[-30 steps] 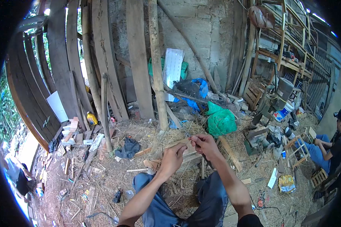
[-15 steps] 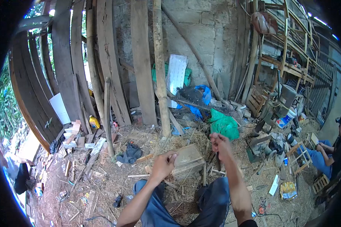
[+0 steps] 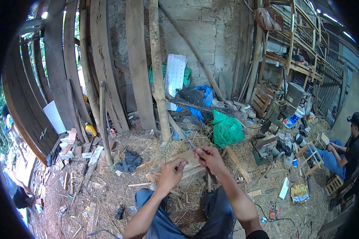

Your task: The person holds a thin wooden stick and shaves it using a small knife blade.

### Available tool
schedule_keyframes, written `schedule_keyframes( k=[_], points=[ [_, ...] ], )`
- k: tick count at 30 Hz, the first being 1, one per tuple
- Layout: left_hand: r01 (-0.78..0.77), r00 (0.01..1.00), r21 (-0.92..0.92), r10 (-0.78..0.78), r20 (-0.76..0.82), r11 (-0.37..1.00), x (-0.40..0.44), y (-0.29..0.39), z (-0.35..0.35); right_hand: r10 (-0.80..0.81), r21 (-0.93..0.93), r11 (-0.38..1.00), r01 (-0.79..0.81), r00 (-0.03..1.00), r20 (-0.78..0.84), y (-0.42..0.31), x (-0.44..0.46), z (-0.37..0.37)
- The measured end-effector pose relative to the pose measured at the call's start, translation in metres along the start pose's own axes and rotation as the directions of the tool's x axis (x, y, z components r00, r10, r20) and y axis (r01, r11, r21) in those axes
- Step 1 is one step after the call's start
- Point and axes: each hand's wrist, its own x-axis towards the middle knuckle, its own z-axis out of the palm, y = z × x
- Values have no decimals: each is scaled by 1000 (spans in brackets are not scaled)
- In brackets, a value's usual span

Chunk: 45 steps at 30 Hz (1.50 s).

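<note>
My right hand is closed round a thin, dark, blade-like tool. One narrow end sticks out up and left past the fingertips, and a darker length shows below the hand. To its left, my left hand is curled with thumb and forefinger pinched together; whatever it may hold is hidden. The hands are apart, above a low wooden block or bench standing in front of my knees. My hands cover part of its top.
Straw and wood scraps litter the ground. A green sack lies ahead, beyond a loose wood strip. A wooden post and leaning planks stand ahead and left. A person sits right, near a wooden frame; another is partly visible far left.
My right hand has moved left and down, closer to my left hand, and the tool's narrow end now shows. The view has shifted slightly right. My left hand keeps its curled pose.
</note>
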Motion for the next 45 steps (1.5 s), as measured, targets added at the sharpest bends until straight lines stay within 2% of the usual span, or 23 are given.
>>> schedule_keyframes(
  k=[2, 7, 9, 10, 11, 12, 13, 15, 16, 18, 19, 21, 24, 26, 30, 32, 33, 36, 38, 40, 42, 44, 45],
  points=[
    [50, 997, -11, -49, 66, 999, -3, 4, -3, 25, -19, 1000, -25, 999, -26, -5, 3, -14],
    [21, 995, -43, -17, 100, 999, -8, 15, -1, 62, 35, 997, -62, 998, -1, -11, 6, -37],
    [40, 992, -10, -38, 121, 999, -13, 16, -8, -13, 42, 999, 23, 976, -218, -11, 13, -64],
    [-3, 994, 35, -1, 112, 999, -17, 16, -14, -6, 51, 999, 18, 976, -217, -12, 14, -76],
    [-45, 994, 77, 37, 103, 996, -20, 14, -19, -22, 46, 998, 38, 955, -297, -15, 15, -91],
    [-46, 994, 76, 38, 103, 996, -18, 3, -20, -46, 34, 997, 63, 925, -377, -18, 15, -99],
    [-5, 998, 21, 3, 67, 1000, -12, -12, -18, -50, 29, 997, 66, 924, -380, -19, 12, -97],
    [108, 992, -23, -106, 60, 994, -6, -16, -19, -72, 14, 997, 77, 969, -237, -11, 3, -82],
    [114, 992, -21, -113, 55, 993, -2, -18, -15, -67, 16, 997, 72, 971, -231, -9, -1, -64],
    [-52, 998, -171, 58, 32, 984, 4, -25, 1, 38, 63, 998, -31, 993, -114, -2, -10, -24],
    [-45, 998, -172, 52, 33, 984, 5, -20, 6, 45, 63, 997, -38, 993, -113, 2, -12, -10],
    [93, 983, -183, -61, 175, 979, 5, -12, 11, 47, 53, 997, -49, 998, 44, 7, -15, 8],
    [7, 990, -106, 8, 141, 994, 0, -12, 10, 46, -3, 999, -46, 999, -27, 1, -4, -13],
    [-2, 992, -60, 10, 123, 998, -5, -1, 8, 120, 31, 992, -119, 992, -36, -11, -4, -21],
    [-92, 995, 69, 90, 32, 993, -6, 3, 10, 44, -39, 998, -43, 999, 27, 4, 12, -53],
    [-54, 998, 148, 49, 36, 987, -17, 14, -1, -49, 11, 998, 55, 951, -304, -4, 16, -82],
    [-18, 999, 228, 11, 32, 973, -20, 16, -8, -50, 16, 998, 58, 951, -304, -8, 15, -90],
    [-61, 998, 223, 65, -12, 973, -11, -9, -8, -42, 61, 996, 66, 943, -329, -27, 1, -78],
    [-68, 996, 257, 82, -43, 964, 2, -16, 7, 33, -56, 997, -52, 955, -293, -19, -13, -31],
    [-78, 992, 302, 104, -72, 950, 10, -8, 18, 89, -10, 996, -91, 989, -117, 3, -17, -1],
    [-185, 977, 363, 209, -28, 913, 11, 5, 27, 76, 37, 997, -74, 994, -72, 12, -8, -3],
    [-194, 976, 344, 215, -24, 919, 10, 2, 25, 74, 95, 993, -72, 997, -19, 22, -2, -4],
    [-203, 974, 313, 223, -28, 928, 7, -1, 24, 99, 45, 994, -100, 995, 12, 22, 1, -10]
  ],
)
